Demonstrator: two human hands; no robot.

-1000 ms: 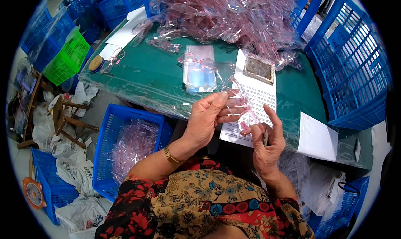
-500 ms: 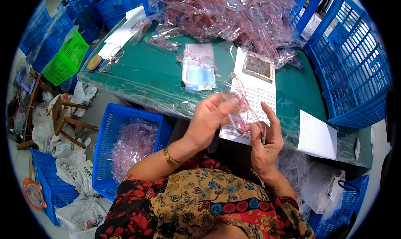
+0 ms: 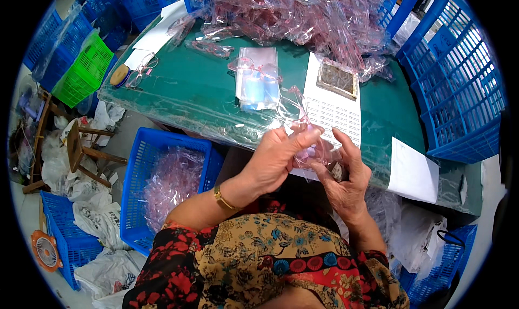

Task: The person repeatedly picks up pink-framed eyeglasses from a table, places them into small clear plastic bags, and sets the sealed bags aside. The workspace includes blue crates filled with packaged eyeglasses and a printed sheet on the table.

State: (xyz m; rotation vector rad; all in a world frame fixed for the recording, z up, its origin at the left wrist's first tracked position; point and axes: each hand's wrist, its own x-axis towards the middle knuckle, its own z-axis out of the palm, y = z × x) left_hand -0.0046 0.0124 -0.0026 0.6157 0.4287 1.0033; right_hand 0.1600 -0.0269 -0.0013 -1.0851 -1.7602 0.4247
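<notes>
A pair of pink-framed eyeglasses (image 3: 304, 117) is held in front of me, over the table's near edge. My left hand (image 3: 271, 158) is closed, its thumb and fingers pinching the frame from the left. From the right, my right hand (image 3: 348, 189) grips the lower part with thumb and bent fingers, while its index finger points up. A small dark piece (image 3: 338, 171) shows at the right fingers; I cannot tell what it is. Beyond my hands lies a stack of clear plastic sleeves (image 3: 258, 97), with another pair of pink eyeglasses (image 3: 254, 68) across its top.
A sheet of printed labels (image 3: 336, 111) carries a shallow framed tray (image 3: 337, 80). Bagged pink glasses (image 3: 303, 17) heap at the back of the green table (image 3: 189, 92). Loose glasses (image 3: 141, 71) lie far left. Blue crates (image 3: 459, 87) stand right and lower left (image 3: 139, 163).
My left hand has shifted slightly right and turned, closing in on my right hand. The eyeglasses have tilted, and their upper part now points up and to the left.
</notes>
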